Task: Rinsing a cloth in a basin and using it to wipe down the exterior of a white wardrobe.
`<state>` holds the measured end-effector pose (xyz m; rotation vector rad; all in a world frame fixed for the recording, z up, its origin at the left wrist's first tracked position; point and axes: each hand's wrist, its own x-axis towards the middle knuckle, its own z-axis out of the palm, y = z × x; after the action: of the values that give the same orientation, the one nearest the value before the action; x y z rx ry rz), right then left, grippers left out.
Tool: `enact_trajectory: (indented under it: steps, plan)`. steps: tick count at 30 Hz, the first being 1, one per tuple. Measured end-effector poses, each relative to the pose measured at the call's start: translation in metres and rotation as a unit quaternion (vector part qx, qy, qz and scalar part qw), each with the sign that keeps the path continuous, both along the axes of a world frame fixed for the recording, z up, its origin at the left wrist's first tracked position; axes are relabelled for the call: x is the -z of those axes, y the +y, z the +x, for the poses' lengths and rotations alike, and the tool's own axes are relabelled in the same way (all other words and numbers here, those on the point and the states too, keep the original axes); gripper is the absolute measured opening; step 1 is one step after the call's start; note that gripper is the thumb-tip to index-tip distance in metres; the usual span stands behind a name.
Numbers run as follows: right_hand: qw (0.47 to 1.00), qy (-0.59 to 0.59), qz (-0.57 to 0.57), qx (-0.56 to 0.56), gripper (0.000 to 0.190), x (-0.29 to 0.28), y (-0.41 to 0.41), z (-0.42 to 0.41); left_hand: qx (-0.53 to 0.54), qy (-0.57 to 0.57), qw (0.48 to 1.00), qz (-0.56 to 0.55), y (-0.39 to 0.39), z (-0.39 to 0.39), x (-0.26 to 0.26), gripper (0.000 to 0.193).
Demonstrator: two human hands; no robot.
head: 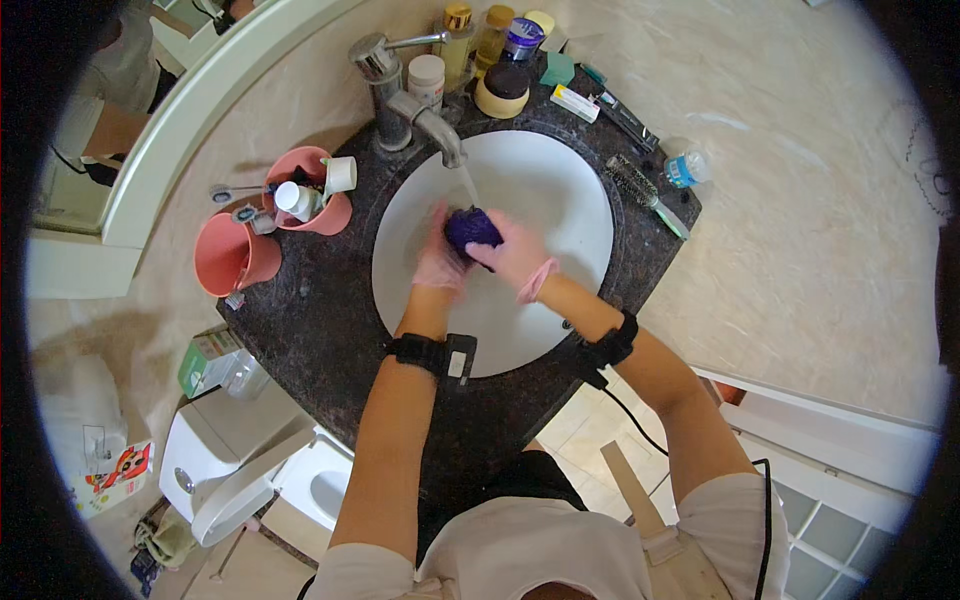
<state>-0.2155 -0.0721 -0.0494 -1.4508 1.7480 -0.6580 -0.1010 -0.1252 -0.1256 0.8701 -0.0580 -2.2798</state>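
Water runs from the metal faucet [442, 135] onto a wadded dark purple cloth [469, 231] above the white basin [559, 180]. My left hand [441, 259], in a thin pink glove, grips the cloth from the left side. From the right, my right hand [521, 247], gloved the same way, closes on it with the thumb across its front. Both hands are slightly blurred, and my left fingers are partly hidden behind the cloth. Black bands with devices circle both forearms.
Pink cups [238, 259] with toothbrushes stand left on the dark countertop [315, 322]. Bottles and a cream jar [502, 90] stand behind the basin. A round hairbrush [645, 191] and a small plastic bottle [686, 168] lie right. A toilet [217, 450] is at lower left.
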Motion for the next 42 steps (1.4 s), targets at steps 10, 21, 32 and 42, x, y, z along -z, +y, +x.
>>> enact_trajectory:
  steps: [10, 21, 32, 42]
  plan:
    - [0.99, 0.111, 0.073, 0.036, 0.043, 0.009, -0.049, -0.021, 0.045, 0.026, 0.995, -0.082, 0.004, -0.018, -0.029, 0.038]
    - [0.967, -0.181, 0.133, 0.118, 0.05, 0.049, -0.049, -0.04, 0.012, 0.184, 0.978, -0.096, 0.012, -0.005, -0.028, 0.037]
    - [0.972, -0.206, -0.001, 0.114, 0.058, 0.024, -0.03, -0.059, 0.074, -0.147, 0.986, -0.016, 0.001, 0.015, -0.041, 0.062]
    - [0.996, 0.046, -0.065, -0.048, 0.045, 0.002, -0.015, 0.007, -0.005, 0.135, 0.965, -0.223, 0.013, -0.004, 0.012, 0.039]
